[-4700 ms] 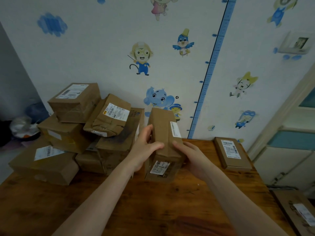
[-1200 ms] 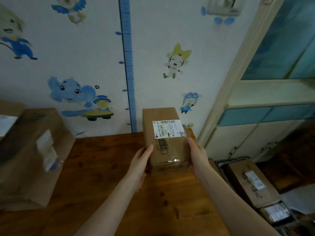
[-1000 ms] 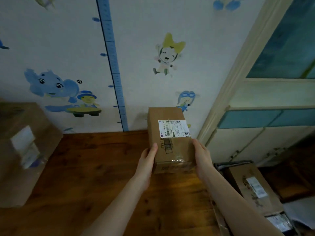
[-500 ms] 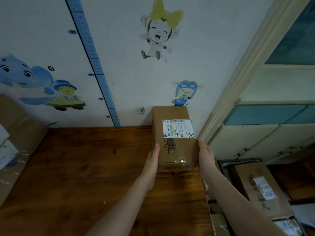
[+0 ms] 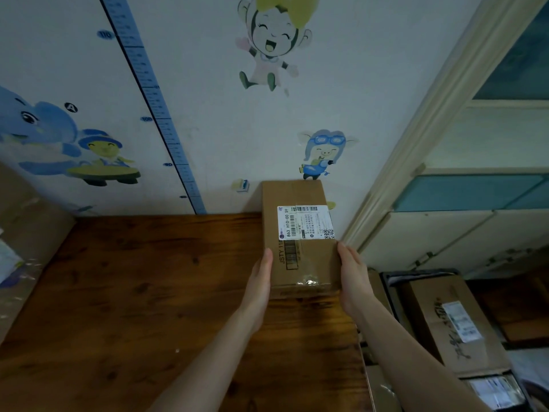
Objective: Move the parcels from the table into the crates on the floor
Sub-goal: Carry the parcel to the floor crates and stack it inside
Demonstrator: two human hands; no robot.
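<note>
A brown cardboard parcel (image 5: pixel 300 254) with a white shipping label on top hangs just above the right end of the wooden table (image 5: pixel 133 292). My left hand (image 5: pixel 260 281) presses flat against its left side, fingers straight. My right hand (image 5: pixel 352 278) presses the same way against its right side. On the floor to the right of the table stands a dark crate (image 5: pixel 416 274) holding a large labelled parcel (image 5: pixel 445 322). More labelled parcels (image 5: pixel 493 391) lie at the lower right.
A stack of cardboard boxes (image 5: pixel 26 233) sits at the table's left edge. The wall with cartoon stickers rises right behind the table. A pale door frame (image 5: pixel 416 138) and cabinet stand at the right, behind the crate.
The parcel was lifted from the pile at the left and carried right across the table. Over the last second it shifted a little further toward the table's right edge, with the same two-handed hold.
</note>
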